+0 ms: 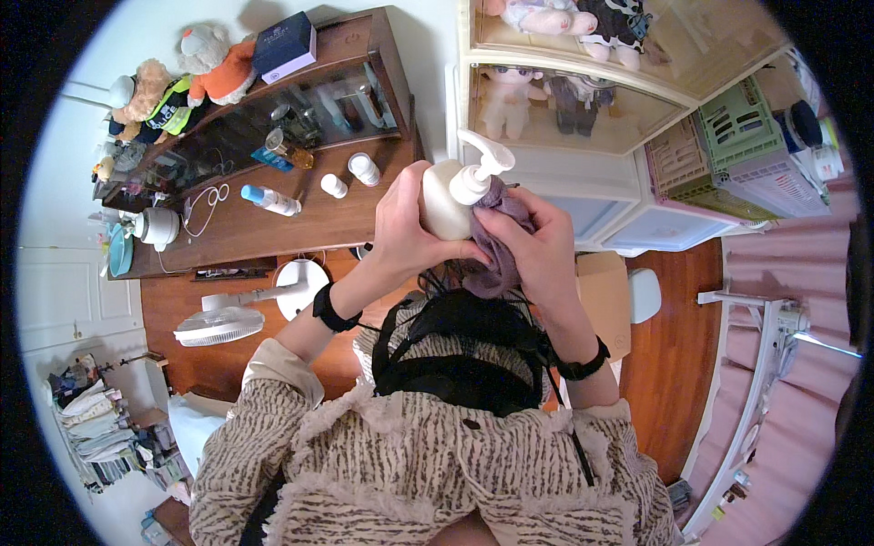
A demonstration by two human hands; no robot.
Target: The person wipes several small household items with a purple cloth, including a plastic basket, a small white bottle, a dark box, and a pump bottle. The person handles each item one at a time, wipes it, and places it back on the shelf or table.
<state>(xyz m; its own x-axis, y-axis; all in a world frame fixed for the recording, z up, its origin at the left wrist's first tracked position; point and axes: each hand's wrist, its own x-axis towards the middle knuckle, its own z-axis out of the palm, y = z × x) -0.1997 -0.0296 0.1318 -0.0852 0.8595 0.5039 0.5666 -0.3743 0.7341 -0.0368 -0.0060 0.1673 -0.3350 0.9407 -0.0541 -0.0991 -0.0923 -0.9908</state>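
Observation:
My left hand [403,228] grips a cream pump bottle [442,201] with a white pump head [481,167], thumb along its lower side. In my right hand [539,249] is a bunched mauve cloth [504,235], pressed against the side of the bottle just under the pump collar. The bottle is held up in front of me, tilted, and the cloth hides part of its right side. Below my left hand's level to the left, a spray bottle with a blue cap [270,200] lies near two white containers, one small [334,185] and one larger [364,168].
A brown wooden cabinet [321,232] with a glass front stands at the left, plush toys [218,65] and a dark box [285,46] on top. A white fan [225,317] is on the floor. Doll display drawers [580,102] and folding crates [744,147] stand at the right.

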